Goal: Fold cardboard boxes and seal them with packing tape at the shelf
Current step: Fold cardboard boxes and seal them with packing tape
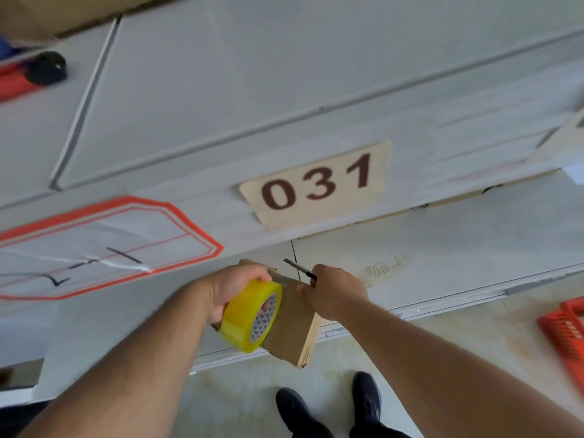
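— Holding the small cardboard box up in front of the white shelf, just below the label reading 031. My left hand has its fingers curled round the yellow roll of packing tape, pressing it against the box's left face.

— And the right hand?

— My right hand is wrapped round a utility knife, blade pointing up and left, with the thumb resting on the box's upper edge. So both hands are full.

— Which way does the box lie?

— Its long axis runs from far-left by the left knuckles down to the near-right corner, which hangs free above the floor and my shoes. The tape roll sits left of the box, the knife just right of its top edge. I can't see the tape strip itself.

— What does the cut turn on?

— I judge the blade must cross left toward the roll, since the right hand is the nearer one to the top seam.
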`<action>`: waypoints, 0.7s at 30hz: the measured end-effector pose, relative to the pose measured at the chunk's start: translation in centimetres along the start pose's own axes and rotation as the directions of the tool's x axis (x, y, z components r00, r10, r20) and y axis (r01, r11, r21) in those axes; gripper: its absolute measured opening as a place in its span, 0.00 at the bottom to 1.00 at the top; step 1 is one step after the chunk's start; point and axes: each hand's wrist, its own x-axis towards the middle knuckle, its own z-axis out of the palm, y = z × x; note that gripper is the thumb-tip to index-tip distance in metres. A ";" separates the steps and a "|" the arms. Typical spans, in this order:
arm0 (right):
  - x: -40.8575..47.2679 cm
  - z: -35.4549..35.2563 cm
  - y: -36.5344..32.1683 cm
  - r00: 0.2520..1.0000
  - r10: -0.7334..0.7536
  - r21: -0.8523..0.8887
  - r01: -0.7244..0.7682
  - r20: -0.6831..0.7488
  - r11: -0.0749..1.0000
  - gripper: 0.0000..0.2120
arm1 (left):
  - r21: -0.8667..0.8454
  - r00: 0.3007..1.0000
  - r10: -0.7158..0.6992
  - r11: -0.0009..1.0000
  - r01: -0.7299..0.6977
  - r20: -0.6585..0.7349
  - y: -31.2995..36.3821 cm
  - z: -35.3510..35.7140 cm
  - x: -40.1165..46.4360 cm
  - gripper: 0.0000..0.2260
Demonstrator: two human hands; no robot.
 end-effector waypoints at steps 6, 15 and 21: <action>-0.4 -0.4 -0.6 1.000 -0.019 -0.038 0.020 0.017 0.999 0.14 | -0.007 0.999 0.019 1.000 -0.019 0.027 -0.3 -0.3 -0.1 0.15; -1.2 -3.0 0.3 0.974 -0.197 -0.166 0.213 0.107 0.963 0.15 | -0.047 0.996 0.079 0.996 -0.077 0.038 -1.0 -0.8 0.6 0.19; -1.5 -2.8 -1.0 0.951 -0.272 -0.400 0.308 0.144 0.863 0.09 | -0.115 0.994 0.103 0.988 -0.098 0.040 -1.0 -0.2 0.8 0.15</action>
